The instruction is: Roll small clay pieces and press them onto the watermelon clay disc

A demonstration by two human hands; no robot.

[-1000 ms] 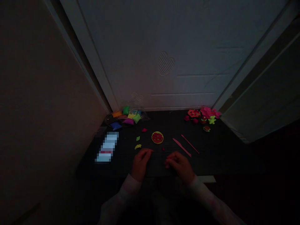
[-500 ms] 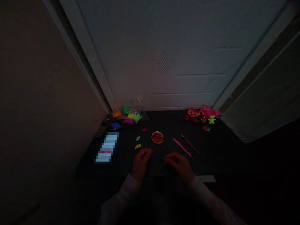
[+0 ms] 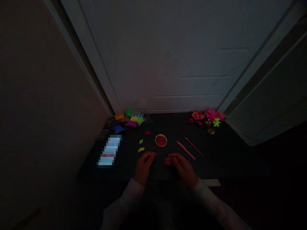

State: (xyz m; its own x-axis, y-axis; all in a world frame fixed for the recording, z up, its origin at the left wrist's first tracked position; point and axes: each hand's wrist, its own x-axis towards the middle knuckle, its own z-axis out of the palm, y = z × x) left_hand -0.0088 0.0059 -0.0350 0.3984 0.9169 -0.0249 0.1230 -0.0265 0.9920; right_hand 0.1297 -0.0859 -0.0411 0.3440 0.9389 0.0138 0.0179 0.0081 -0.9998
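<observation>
My left hand point(image 3: 144, 162) rests low at the table's front with thumb and fingertips pinched together. What lies in that pinch, if anything, is too dark to make out. Opposite it, my right hand point(image 3: 180, 163) has its fingers curled in against the thumb, and its contents are hidden too. Just beyond the right fingertips lies a small red clay bit point(image 3: 167, 152). Farther back is a round clay pizza point(image 3: 161, 140), red with a yellow rim and small dots. Left of it are a yellow clay piece point(image 3: 141, 149), a green one point(image 3: 141, 141) and a red one point(image 3: 147, 133).
Right of the pizza lie a pink clay knife point(image 3: 186, 150) and a thin pink stick tool point(image 3: 194, 146). Coloured clay packets point(image 3: 131, 124) fill the back left, above a bright blurred phone-like screen point(image 3: 109, 150). Finished clay figures point(image 3: 211, 119) sit at the back right, near the white door point(image 3: 148, 48).
My right hand has shifted slightly left and up, its fingers now curled differently, close to the small red bit. My left hand has stayed nearly still.
</observation>
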